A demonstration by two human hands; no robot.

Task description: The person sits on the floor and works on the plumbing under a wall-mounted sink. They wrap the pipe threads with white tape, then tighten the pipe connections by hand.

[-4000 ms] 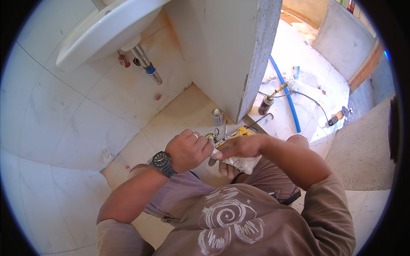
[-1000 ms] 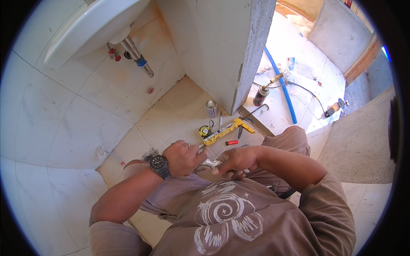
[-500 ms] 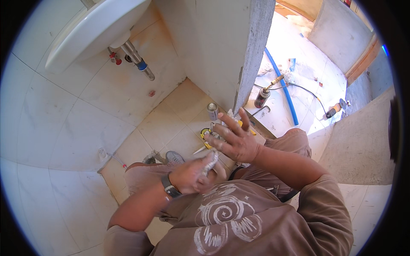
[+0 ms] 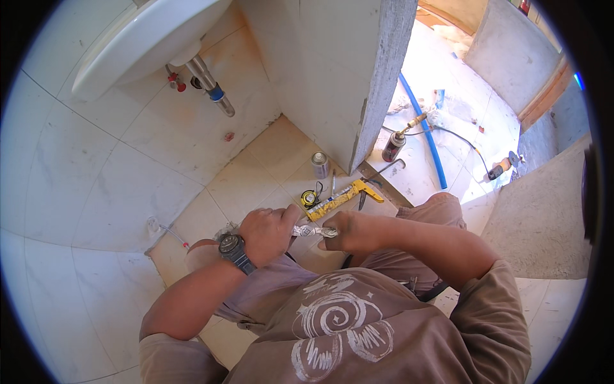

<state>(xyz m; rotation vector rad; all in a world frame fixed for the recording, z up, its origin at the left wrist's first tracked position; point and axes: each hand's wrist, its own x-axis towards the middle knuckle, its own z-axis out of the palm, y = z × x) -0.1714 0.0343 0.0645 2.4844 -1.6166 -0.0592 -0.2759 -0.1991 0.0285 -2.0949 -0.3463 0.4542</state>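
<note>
Gripping a twisted, crumpled whitish strip (image 4: 313,232) this side of the caulking gun (image 4: 342,200), left hand (image 4: 266,233) and right hand (image 4: 353,231) clamped fingers (image 4: 292,217) on its ends; a metal can (image 4: 320,166), contents hidden, stood beyond the gun.

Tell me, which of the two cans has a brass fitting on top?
The dark can beside the blue pipe: its brass fitting sticks up from the top. The grey can, on the tan tiles, shows none.
</note>
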